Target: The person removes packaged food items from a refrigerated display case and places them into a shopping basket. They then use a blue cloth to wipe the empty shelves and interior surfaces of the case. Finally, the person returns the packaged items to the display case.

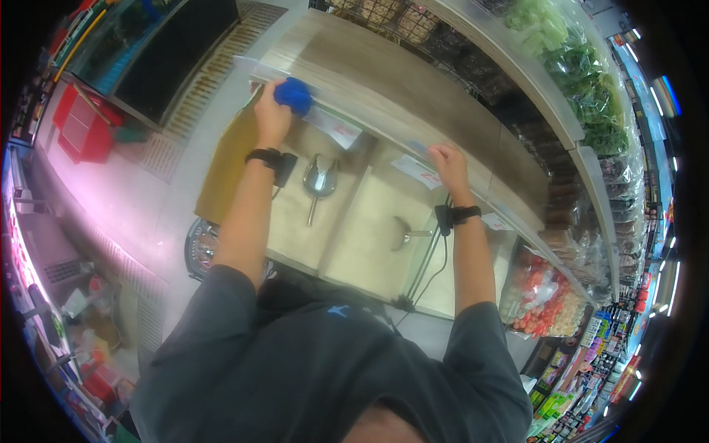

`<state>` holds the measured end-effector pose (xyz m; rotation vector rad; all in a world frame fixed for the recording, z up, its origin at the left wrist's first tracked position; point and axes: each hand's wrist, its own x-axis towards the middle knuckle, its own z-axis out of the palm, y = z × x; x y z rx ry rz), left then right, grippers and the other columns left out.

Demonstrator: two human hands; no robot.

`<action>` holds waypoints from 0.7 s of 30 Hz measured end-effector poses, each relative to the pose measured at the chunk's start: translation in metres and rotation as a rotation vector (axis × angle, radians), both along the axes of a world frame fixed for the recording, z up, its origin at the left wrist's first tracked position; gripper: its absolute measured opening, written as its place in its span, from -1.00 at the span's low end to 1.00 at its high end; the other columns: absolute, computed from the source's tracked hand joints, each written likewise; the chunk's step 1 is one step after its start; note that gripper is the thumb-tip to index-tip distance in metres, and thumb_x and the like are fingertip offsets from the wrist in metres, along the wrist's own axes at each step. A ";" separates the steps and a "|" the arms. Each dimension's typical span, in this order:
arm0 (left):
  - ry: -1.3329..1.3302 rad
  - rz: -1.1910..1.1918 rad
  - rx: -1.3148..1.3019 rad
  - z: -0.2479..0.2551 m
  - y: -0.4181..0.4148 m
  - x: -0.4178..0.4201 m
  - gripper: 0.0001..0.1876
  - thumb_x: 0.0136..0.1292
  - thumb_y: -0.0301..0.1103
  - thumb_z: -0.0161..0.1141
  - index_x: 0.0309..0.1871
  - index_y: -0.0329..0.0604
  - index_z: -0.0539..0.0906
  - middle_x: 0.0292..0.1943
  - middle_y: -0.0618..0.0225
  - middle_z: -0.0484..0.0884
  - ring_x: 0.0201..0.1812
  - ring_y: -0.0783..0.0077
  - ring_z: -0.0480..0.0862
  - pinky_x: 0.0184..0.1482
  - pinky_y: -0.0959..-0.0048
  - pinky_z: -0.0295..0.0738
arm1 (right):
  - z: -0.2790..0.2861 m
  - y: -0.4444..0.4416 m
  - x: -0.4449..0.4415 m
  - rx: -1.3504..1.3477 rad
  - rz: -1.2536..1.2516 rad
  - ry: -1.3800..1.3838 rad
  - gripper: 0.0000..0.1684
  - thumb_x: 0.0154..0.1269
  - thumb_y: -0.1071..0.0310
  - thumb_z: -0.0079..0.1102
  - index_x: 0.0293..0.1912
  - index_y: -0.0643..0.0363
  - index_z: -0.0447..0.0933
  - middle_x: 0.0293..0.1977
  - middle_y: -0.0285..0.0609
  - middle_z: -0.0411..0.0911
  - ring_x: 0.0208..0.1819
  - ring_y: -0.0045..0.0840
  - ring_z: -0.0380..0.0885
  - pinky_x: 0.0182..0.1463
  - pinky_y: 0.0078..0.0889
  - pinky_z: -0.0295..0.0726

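Observation:
My left hand grips a bunched blue cloth at the left end of the wooden ledge. My right hand is at the ledge's front edge, fingers bent, beside a small blurred bluish patch; whether it pinches something is unclear. Below lie bins of pale grain, probably rice. A metal scoop rests in the left bin. Another scoop, partly sunk, lies in the middle bin. Printed price signs hang along the ledge.
Bagged leafy vegetables fill the upper right shelf. Netted produce stands right of the bins. A red basket sits on the floor at left, near a glass tank. A yellow-brown panel borders the bins. Cables hang from my wrist straps.

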<state>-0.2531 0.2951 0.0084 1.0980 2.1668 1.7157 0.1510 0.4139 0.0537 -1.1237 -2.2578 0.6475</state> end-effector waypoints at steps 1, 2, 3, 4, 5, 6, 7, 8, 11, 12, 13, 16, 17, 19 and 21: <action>-0.023 -0.052 -0.015 0.000 -0.002 -0.009 -0.45 0.05 -0.73 0.12 0.13 -0.03 0.61 -0.05 -0.05 0.72 0.02 -0.03 0.72 0.07 0.22 0.59 | 0.000 0.000 -0.001 0.006 0.007 -0.001 -0.81 0.31 0.36 0.26 -0.22 0.30 0.71 -0.38 -0.09 0.61 -0.39 -0.37 0.57 -0.25 -0.42 0.51; -0.030 -0.109 -0.025 -0.002 -0.002 -0.008 -0.45 0.05 -0.73 0.13 0.14 -0.03 0.60 -0.04 -0.05 0.72 0.02 -0.03 0.72 0.08 0.23 0.59 | 0.000 0.000 0.000 0.016 0.009 -0.005 -0.81 0.31 0.36 0.25 -0.22 0.30 0.71 -0.38 -0.09 0.60 -0.39 -0.37 0.57 -0.26 -0.42 0.50; -0.031 -0.158 -0.039 -0.005 -0.004 -0.008 -0.45 0.05 -0.73 0.13 0.14 -0.02 0.59 -0.04 -0.05 0.72 0.03 -0.03 0.72 0.09 0.24 0.59 | -0.002 0.002 -0.001 0.021 0.019 -0.001 -0.81 0.32 0.36 0.25 -0.22 0.30 0.71 -0.39 -0.09 0.60 -0.39 -0.37 0.57 -0.27 -0.42 0.50; -0.031 -0.208 -0.054 -0.002 -0.005 -0.005 -0.44 0.05 -0.73 0.13 0.15 -0.01 0.59 -0.03 -0.04 0.71 0.03 -0.03 0.72 0.09 0.24 0.59 | -0.004 0.004 -0.001 0.027 0.027 0.004 -0.81 0.32 0.37 0.25 -0.21 0.30 0.70 -0.39 -0.09 0.60 -0.40 -0.37 0.57 -0.27 -0.42 0.50; -0.083 -0.184 -0.075 0.000 -0.005 0.005 -0.44 0.05 -0.74 0.13 0.16 -0.03 0.57 -0.01 -0.04 0.71 0.05 -0.02 0.72 0.11 0.27 0.59 | -0.004 0.006 0.000 0.012 0.031 -0.007 -0.81 0.32 0.38 0.25 -0.21 0.30 0.70 -0.40 -0.09 0.59 -0.40 -0.38 0.56 -0.27 -0.43 0.49; -0.033 -0.158 -0.034 0.003 -0.007 0.015 -0.45 0.04 -0.75 0.14 0.14 -0.07 0.56 -0.02 -0.03 0.71 0.05 0.02 0.72 0.10 0.28 0.59 | -0.004 0.006 0.002 -0.001 0.028 -0.017 -0.82 0.32 0.38 0.25 -0.21 0.31 0.70 -0.41 -0.09 0.58 -0.40 -0.39 0.56 -0.28 -0.43 0.49; -0.041 -0.192 0.034 0.000 -0.013 0.021 -0.50 0.07 -0.68 0.19 0.13 -0.09 0.58 -0.10 0.04 0.73 -0.02 0.22 0.75 0.07 0.33 0.61 | -0.003 0.006 0.001 -0.015 0.032 -0.026 -0.82 0.32 0.39 0.25 -0.20 0.31 0.70 -0.42 -0.09 0.57 -0.40 -0.40 0.55 -0.28 -0.44 0.48; -0.094 -0.190 0.029 0.001 -0.020 0.033 -0.49 0.06 -0.69 0.17 0.13 -0.10 0.56 -0.10 0.07 0.72 -0.02 0.22 0.74 0.07 0.34 0.60 | -0.004 0.004 0.001 -0.004 0.027 -0.029 -0.82 0.32 0.39 0.24 -0.20 0.32 0.69 -0.42 -0.10 0.56 -0.40 -0.41 0.55 -0.28 -0.45 0.48; -0.268 -0.201 0.065 0.023 -0.045 0.063 -0.47 0.05 -0.72 0.14 0.14 -0.10 0.54 -0.08 0.12 0.71 0.00 0.23 0.72 0.09 0.34 0.58 | 0.001 -0.002 0.002 0.006 0.009 -0.049 -0.82 0.33 0.41 0.24 -0.20 0.34 0.68 -0.43 -0.12 0.54 -0.40 -0.44 0.53 -0.27 -0.47 0.47; -0.292 -0.150 0.073 0.028 -0.047 0.057 -0.47 0.05 -0.72 0.14 0.14 -0.10 0.53 -0.08 0.14 0.70 0.00 0.23 0.72 0.08 0.34 0.58 | 0.006 -0.004 0.000 -0.003 0.006 -0.052 -0.82 0.34 0.41 0.23 -0.20 0.35 0.68 -0.43 -0.12 0.53 -0.39 -0.45 0.53 -0.27 -0.47 0.47; -0.317 -0.101 0.082 0.032 -0.046 0.051 -0.47 0.05 -0.72 0.13 0.14 -0.10 0.53 -0.09 0.15 0.69 -0.01 0.23 0.71 0.08 0.35 0.58 | 0.008 -0.004 -0.003 -0.012 0.001 -0.055 -0.82 0.34 0.42 0.23 -0.20 0.35 0.68 -0.43 -0.13 0.52 -0.39 -0.46 0.52 -0.26 -0.47 0.47; -0.200 -0.116 0.016 0.024 -0.037 0.014 -0.47 0.06 -0.71 0.13 0.15 -0.10 0.53 -0.08 0.17 0.68 0.00 0.24 0.70 0.07 0.35 0.58 | 0.004 -0.002 -0.004 -0.037 0.017 -0.047 -0.83 0.34 0.43 0.23 -0.19 0.36 0.67 -0.41 -0.13 0.52 -0.38 -0.47 0.52 -0.26 -0.47 0.47; -0.131 -0.147 -0.023 0.018 -0.038 0.000 -0.48 0.06 -0.70 0.13 0.15 -0.10 0.53 -0.08 0.18 0.68 0.01 0.25 0.70 0.07 0.35 0.58 | 0.003 -0.003 -0.001 -0.042 0.010 -0.059 -0.83 0.34 0.43 0.23 -0.19 0.36 0.67 -0.41 -0.13 0.52 -0.37 -0.47 0.52 -0.25 -0.48 0.47; -0.307 -0.257 0.008 0.031 -0.042 -0.023 -0.49 0.05 -0.70 0.12 0.13 -0.12 0.55 0.06 0.01 0.64 0.10 0.12 0.66 0.11 0.36 0.55 | 0.000 -0.002 0.001 -0.047 -0.012 -0.070 -0.83 0.34 0.44 0.22 -0.19 0.35 0.67 -0.40 -0.13 0.52 -0.37 -0.46 0.52 -0.25 -0.48 0.46; -0.558 -0.379 0.074 0.036 -0.044 -0.052 -0.50 0.05 -0.68 0.14 0.12 -0.11 0.57 0.25 -0.17 0.54 0.30 0.01 0.57 0.24 0.34 0.47 | 0.001 0.000 0.000 -0.002 0.007 -0.084 -0.83 0.35 0.43 0.22 -0.19 0.35 0.67 -0.40 -0.13 0.52 -0.37 -0.46 0.52 -0.26 -0.48 0.46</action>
